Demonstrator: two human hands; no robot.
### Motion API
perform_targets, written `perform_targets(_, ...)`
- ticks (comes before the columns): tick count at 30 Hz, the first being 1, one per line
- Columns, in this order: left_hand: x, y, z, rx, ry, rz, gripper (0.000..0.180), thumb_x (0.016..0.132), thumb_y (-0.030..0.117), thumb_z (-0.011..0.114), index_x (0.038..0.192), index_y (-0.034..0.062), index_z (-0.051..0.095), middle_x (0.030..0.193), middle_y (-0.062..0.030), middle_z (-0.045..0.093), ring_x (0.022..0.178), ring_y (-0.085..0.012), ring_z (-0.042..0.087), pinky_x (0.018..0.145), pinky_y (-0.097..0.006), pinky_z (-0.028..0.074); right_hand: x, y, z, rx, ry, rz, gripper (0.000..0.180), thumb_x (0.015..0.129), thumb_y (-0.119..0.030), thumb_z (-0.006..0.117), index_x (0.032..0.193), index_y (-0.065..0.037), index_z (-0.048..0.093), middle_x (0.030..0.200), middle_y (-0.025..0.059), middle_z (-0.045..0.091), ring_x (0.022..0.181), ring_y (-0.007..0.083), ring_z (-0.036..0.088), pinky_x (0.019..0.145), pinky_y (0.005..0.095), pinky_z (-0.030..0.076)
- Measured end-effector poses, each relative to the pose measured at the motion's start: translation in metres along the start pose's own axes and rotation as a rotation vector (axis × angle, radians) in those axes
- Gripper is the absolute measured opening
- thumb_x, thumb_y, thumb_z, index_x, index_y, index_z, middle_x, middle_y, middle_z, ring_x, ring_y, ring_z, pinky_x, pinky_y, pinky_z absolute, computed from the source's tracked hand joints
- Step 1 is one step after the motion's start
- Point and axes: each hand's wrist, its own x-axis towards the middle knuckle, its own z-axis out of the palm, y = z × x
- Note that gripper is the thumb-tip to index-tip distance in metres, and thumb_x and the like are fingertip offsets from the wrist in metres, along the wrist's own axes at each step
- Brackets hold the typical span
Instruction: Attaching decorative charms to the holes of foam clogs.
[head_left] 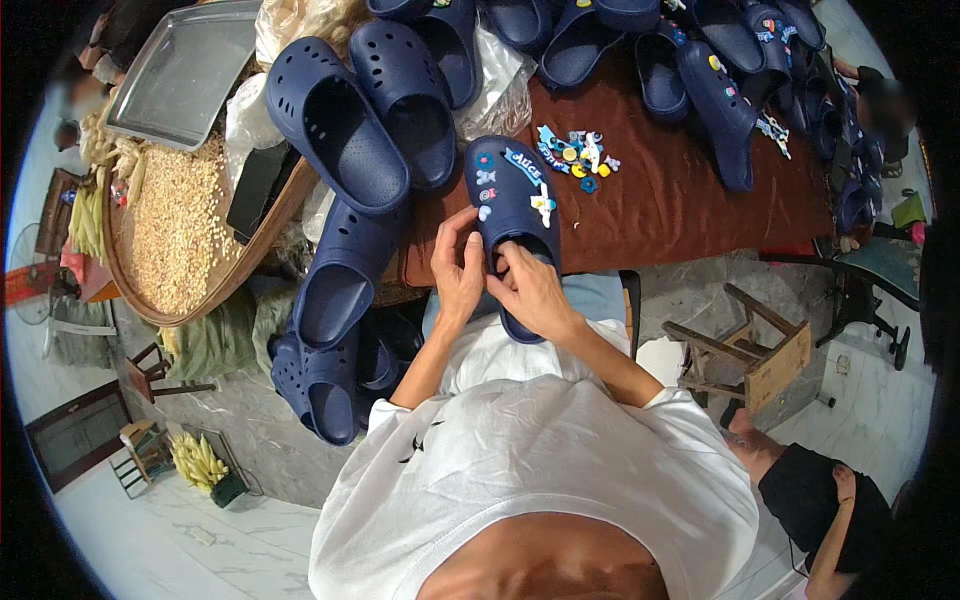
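A navy foam clog [512, 212] with several charms on its upper lies across my lap at the table edge, its toe pointing away from me. My left hand [458, 272] grips the clog's left side, fingertips next to a small pale charm [484, 213]. Reaching into the foot opening, my right hand [533, 292] has its fingers curled inside the clog; the fingertips are hidden by the upper. On the brown cloth [690, 190] just beyond lies a small pile of loose charms [580, 155] in white, yellow and blue.
Plain navy clogs [340, 125] are stacked at left, while clogs with charms [722, 110] line the far right. A basket of corn kernels [180, 230] and a grey tray [185, 75] stand at far left. A wooden stool [745, 345] lies on the floor at right, near another person [820, 490].
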Motion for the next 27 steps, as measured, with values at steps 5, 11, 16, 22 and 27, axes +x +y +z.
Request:
perform_targets(5,0.003,0.014,-0.003,0.042,0.049,0.060,0.027,0.092,0.007,0.053,0.115,-0.0023,0.060,0.118,-0.0148,0.060,0.110,-0.0246,0.057,0.097,-0.034,0.043,-0.008,-0.022,-0.033,0.331,0.156,0.110,0.013,0.090,-0.012,0.068,0.090,-0.002,0.061,0.074,0.0097,0.065,0.060,0.0143,0.064,0.056,0.0264,0.050)
perform_targets(11,-0.034,0.052,-0.003,0.077,-0.087,0.141,0.014,0.087,0.000,0.056,0.099,-0.0019,0.063,0.105,-0.0132,0.061,0.091,-0.0213,0.061,0.081,-0.030,0.048,0.025,0.034,-0.057,0.219,0.316,0.245,0.032,0.086,-0.020,0.074,0.103,-0.002,0.055,0.079,0.0056,0.058,0.064,0.0099,0.056,0.056,0.0247,0.047)
perform_targets(16,-0.064,0.041,0.028,-0.299,-0.324,-0.244,0.046,0.095,0.009,0.053,0.138,-0.0033,0.041,0.135,-0.0139,0.047,0.124,-0.0230,0.048,0.103,-0.035,0.040,0.050,0.051,-0.057,0.179,0.218,0.338,0.054,0.078,-0.037,0.081,0.106,-0.001,0.052,0.087,0.0089,0.057,0.066,0.0124,0.054,0.061,0.0295,0.049)
perform_targets(22,-0.032,0.029,0.051,-0.694,-0.076,-0.498,0.048,0.098,0.027,0.055,0.134,-0.0020,0.043,0.130,-0.0139,0.051,0.121,-0.0212,0.050,0.100,-0.038,0.042,0.048,0.045,-0.050,0.144,0.211,0.331,0.050,0.078,-0.036,0.080,0.103,-0.001,0.054,0.090,0.0095,0.056,0.067,0.0131,0.053,0.063,0.0293,0.049)
perform_targets(27,-0.007,0.037,0.056,-0.804,0.060,-0.585,0.036,0.097,0.030,0.057,0.119,0.0024,0.054,0.119,-0.0083,0.058,0.112,-0.0149,0.054,0.092,-0.036,0.045,0.045,0.034,-0.039,0.184,0.162,0.319,0.047,0.079,-0.033,0.079,0.102,0.000,0.053,0.092,0.0104,0.056,0.066,0.0139,0.053,0.064,0.0302,0.049)
